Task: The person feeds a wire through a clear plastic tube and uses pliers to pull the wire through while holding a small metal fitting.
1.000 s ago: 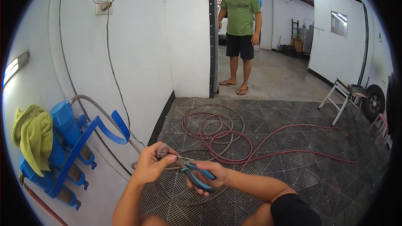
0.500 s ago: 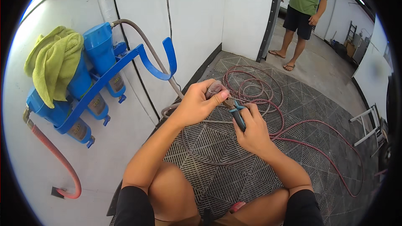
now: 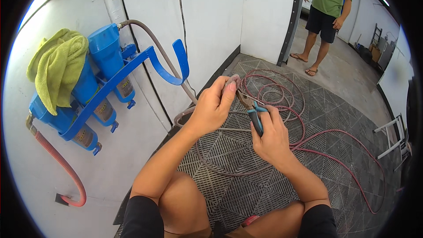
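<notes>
Hose end in left grip, pliers in right grip, over grey grid flooring.

We look down from our head through one wide fisheye view, close above our own knees and forearms, facing the grey grid floor; beyond that floor, the white wall bends toward the rim.
</notes>
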The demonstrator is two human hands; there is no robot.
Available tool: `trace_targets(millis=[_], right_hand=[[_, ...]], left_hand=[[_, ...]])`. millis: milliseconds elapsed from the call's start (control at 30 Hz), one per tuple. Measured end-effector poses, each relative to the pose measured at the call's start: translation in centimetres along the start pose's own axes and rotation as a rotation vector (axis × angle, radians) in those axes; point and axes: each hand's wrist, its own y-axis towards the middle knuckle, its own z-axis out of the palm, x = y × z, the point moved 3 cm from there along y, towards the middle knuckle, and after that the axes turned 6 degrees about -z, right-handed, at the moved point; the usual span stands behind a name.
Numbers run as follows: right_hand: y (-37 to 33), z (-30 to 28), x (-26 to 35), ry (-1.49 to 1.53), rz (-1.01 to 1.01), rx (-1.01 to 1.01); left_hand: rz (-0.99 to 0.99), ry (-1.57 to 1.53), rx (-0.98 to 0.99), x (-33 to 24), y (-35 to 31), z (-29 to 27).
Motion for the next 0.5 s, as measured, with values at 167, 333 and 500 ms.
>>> trace_targets(millis=[167,333,500], right_hand=[[0.1,0.3,-0.3,-0.039,-0.001,0.014],[0.4,0.2,-0.2,-0.12,-0.03,-0.017],[0.4,0.7,-0.2,-0.065,-0.004,-0.021]], left_hand=[[-0.028,-0.058,-0.035,1.0,0.1,-0.1],[-0.042,-0.06,-0.037,0.6,0.1,-0.1],[-0.039,-0.121,-0.02,0.7,0.3,0.2]])
